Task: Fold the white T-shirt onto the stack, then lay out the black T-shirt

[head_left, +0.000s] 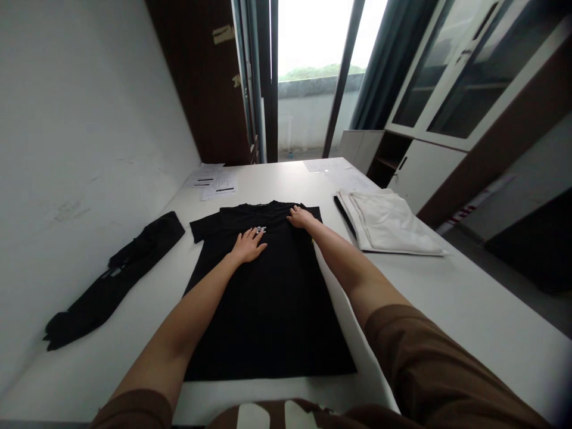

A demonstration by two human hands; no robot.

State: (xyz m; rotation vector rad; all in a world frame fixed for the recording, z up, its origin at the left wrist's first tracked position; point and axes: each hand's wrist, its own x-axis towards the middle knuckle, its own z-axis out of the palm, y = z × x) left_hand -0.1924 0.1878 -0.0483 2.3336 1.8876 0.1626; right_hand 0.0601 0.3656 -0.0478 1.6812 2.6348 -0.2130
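A black T-shirt lies spread on the white table, its collar at the far side and its hem toward me. My left hand rests on the chest with fingers apart, partly over a small white print. Near the right shoulder, my right hand touches the fabric; its fingers look slightly bent and apart, holding nothing. The left sleeve lies out flat, while my right hand and forearm partly cover the right sleeve.
To the left, a black folded garment lies along the wall. White folded cloth sits at the right with something black under its edge. Papers lie at the far left of the white table. Cabinets stand beyond at the right.
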